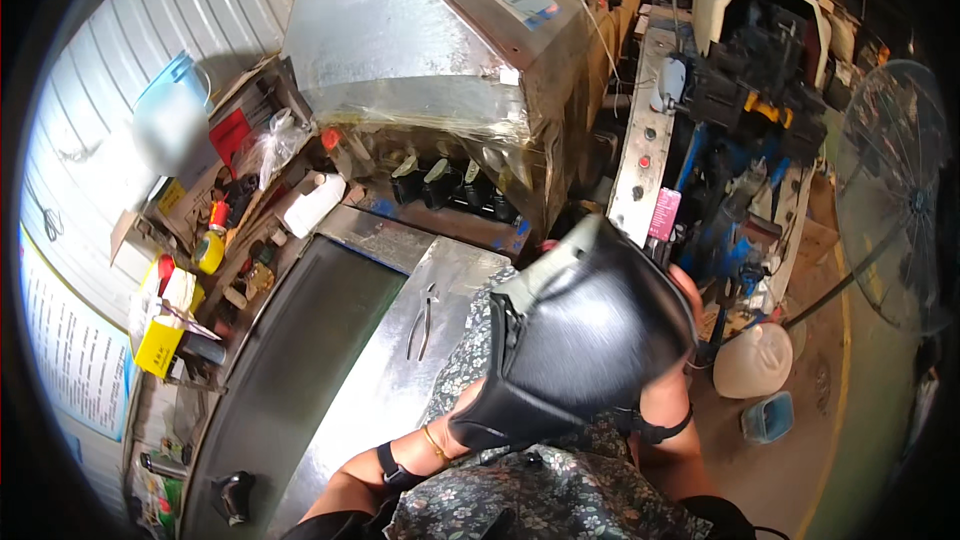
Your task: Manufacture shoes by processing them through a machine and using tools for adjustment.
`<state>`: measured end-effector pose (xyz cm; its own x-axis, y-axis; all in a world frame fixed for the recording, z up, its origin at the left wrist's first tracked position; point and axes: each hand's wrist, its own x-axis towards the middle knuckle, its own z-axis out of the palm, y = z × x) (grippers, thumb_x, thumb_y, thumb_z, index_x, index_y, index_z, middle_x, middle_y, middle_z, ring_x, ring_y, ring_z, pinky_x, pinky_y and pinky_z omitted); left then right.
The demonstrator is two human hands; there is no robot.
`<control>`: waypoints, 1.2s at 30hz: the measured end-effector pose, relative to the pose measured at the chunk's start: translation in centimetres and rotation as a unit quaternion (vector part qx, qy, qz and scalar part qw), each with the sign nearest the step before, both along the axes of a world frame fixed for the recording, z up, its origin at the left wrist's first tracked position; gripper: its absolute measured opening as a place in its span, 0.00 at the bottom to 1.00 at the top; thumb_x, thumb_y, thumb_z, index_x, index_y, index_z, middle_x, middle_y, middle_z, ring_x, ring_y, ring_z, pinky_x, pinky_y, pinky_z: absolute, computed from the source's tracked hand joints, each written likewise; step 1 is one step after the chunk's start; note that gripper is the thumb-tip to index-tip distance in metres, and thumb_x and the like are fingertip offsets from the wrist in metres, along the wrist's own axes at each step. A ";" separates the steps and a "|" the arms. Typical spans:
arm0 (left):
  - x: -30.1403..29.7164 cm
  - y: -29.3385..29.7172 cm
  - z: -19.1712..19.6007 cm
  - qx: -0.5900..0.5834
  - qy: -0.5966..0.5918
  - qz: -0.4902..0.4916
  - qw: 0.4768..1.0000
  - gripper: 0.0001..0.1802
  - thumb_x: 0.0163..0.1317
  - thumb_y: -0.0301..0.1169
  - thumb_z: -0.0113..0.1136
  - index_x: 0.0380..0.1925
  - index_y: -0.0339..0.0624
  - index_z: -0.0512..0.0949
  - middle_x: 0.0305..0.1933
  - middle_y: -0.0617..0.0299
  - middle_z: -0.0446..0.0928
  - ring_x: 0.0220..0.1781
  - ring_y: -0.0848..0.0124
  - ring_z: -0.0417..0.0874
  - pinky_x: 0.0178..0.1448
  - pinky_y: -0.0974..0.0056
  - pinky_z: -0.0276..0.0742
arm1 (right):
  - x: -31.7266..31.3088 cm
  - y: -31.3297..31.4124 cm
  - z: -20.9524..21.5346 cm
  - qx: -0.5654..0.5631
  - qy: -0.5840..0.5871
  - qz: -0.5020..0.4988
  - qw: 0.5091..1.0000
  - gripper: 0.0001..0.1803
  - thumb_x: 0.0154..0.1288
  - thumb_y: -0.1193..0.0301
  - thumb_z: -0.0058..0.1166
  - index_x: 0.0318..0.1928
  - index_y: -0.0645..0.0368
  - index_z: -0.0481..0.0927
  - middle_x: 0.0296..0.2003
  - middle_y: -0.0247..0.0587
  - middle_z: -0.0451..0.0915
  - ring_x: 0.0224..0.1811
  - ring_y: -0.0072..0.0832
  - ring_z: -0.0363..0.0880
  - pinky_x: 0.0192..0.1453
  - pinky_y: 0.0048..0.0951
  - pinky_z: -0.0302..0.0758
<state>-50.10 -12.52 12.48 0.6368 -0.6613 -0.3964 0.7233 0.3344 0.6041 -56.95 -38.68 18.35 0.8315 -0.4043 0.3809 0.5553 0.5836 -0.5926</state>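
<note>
A black shoe upper (585, 335) fills the centre of the frame and hides most of both hands. The right hand (685, 290) grips its far edge; the left hand (470, 410) sits under its lower end, grip impossible to tell. Pliers (424, 320) lie on the steel table (380, 380) at left; a white jug (752, 360) stands at right.

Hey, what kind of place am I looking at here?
Most likely a small shoe-making workshop. Both hands hold a black leather shoe upper, a foil-wrapped metal machine stands on the steel workbench with pliers on it, and another blue machine stands to the right.
</note>
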 end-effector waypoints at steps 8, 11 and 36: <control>5.7 0.8 0.9 0.121 -0.362 0.018 0.924 0.30 0.75 0.49 0.46 0.65 0.37 0.69 0.59 0.51 0.76 0.61 0.64 0.76 0.67 0.59 0.71 | 2.0 11.0 -3.1 -0.669 0.037 -0.231 0.705 0.27 0.56 0.58 0.70 0.54 0.56 0.82 0.47 0.50 0.83 0.39 0.42 0.86 0.40 0.34 0.84; 6.8 0.5 0.9 0.026 -0.256 0.051 0.965 0.20 0.76 0.41 0.48 0.55 0.36 0.75 0.50 0.56 0.80 0.50 0.70 0.80 0.57 0.65 0.77 | 2.8 11.5 -1.0 -0.659 0.038 -0.207 0.722 0.25 0.57 0.59 0.68 0.52 0.59 0.82 0.50 0.46 0.83 0.39 0.39 0.87 0.39 0.34 0.83; 7.7 3.5 -1.0 0.167 -0.337 0.038 0.926 0.35 0.53 0.21 0.72 0.61 0.41 0.68 0.48 0.64 0.77 0.52 0.74 0.76 0.57 0.69 0.74 | 3.8 8.5 -11.4 -0.013 0.434 0.284 0.855 0.39 0.78 0.42 0.26 0.65 0.63 0.70 0.52 0.43 0.82 0.52 0.30 0.83 0.57 0.31 0.78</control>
